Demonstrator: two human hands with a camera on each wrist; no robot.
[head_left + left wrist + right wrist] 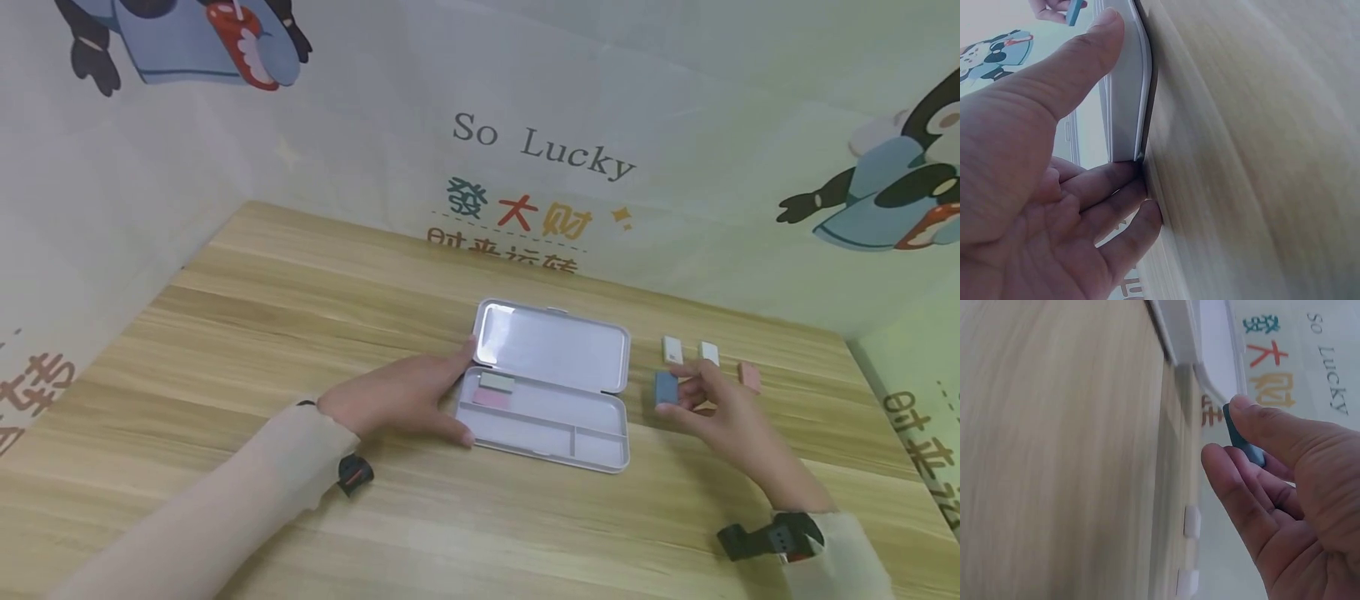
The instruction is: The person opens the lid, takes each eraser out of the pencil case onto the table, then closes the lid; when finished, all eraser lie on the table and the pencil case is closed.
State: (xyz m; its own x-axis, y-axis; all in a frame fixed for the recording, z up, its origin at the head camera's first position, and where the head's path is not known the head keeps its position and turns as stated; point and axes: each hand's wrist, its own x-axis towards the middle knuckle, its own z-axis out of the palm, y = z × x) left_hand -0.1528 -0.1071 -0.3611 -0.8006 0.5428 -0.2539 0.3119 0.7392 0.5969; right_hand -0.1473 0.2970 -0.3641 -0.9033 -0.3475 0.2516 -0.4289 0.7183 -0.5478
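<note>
A pale pencil case [543, 421] lies on the table with its lid [555, 346] folded back. In its long rear compartment, at the left end, are a green eraser [497, 382] and a pink eraser [491, 398]. My left hand [408, 396] rests against the case's left end, thumb along the side wall and fingers by the hinge corner in the left wrist view. To the right of the case, my right hand [708, 400] pinches a blue eraser [665, 388] between thumb and fingers, held above the table in the right wrist view [1244, 440].
Two white erasers [672, 350] and a reddish-pink eraser [749, 377] lie on the wooden table [262, 333] beyond the right hand. A printed cloth [360, 125] hangs behind and around the table.
</note>
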